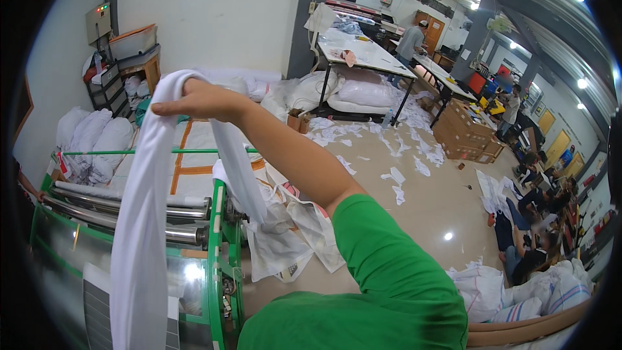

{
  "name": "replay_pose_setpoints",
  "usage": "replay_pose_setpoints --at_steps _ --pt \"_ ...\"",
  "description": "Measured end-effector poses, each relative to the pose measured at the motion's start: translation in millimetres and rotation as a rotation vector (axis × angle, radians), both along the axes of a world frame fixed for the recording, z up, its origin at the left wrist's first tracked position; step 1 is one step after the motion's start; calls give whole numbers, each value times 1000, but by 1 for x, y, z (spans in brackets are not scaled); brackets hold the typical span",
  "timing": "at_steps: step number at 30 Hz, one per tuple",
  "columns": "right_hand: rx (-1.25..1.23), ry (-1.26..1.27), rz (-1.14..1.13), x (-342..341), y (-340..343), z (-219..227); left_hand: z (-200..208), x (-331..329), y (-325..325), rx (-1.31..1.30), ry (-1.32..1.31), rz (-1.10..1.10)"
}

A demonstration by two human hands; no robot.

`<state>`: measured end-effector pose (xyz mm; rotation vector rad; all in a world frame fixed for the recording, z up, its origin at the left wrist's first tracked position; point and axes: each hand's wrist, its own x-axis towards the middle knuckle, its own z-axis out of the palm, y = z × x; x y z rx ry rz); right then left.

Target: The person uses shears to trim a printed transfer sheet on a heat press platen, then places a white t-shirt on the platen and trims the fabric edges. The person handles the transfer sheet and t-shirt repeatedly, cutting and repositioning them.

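My right hand (201, 99) is raised at the left of the view, its fingers wrapped round a long strip of white fabric (144, 201). One length of the strip falls in front of a green-framed roller machine (218, 256). The other length hangs behind my wrist, toward the machine's end. Below the hand run shiny metal rollers (123, 221), with a white roll of material behind them. My left hand is out of view.
Another person's hand (40, 196) rests by the rollers' far left end. White sacks (97, 139) lean by the wall. A white-topped table (363, 52) stands at the back, white scraps (398, 178) litter the floor, and people (534, 246) sit at the right.
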<state>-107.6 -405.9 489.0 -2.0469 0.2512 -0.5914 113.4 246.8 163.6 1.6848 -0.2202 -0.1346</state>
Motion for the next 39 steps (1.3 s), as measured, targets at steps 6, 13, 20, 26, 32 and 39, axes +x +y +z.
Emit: replay_pose_setpoints --at_steps 6,13,20,26,32,39 --pt "-279 34 86 131 23 -36 -5 48 177 -142 3 175" --pt "-48 201 242 212 86 -147 28 19 153 -181 145 390" --pt "83 339 228 294 137 -312 -23 24 207 43 262 369" --pt "163 500 71 305 173 -451 -105 20 251 373 351 481" --pt "-398 503 -125 284 165 -509 -163 4 284 835 305 665" --pt "-561 451 340 260 262 -442 -149 -54 277 674 314 604"
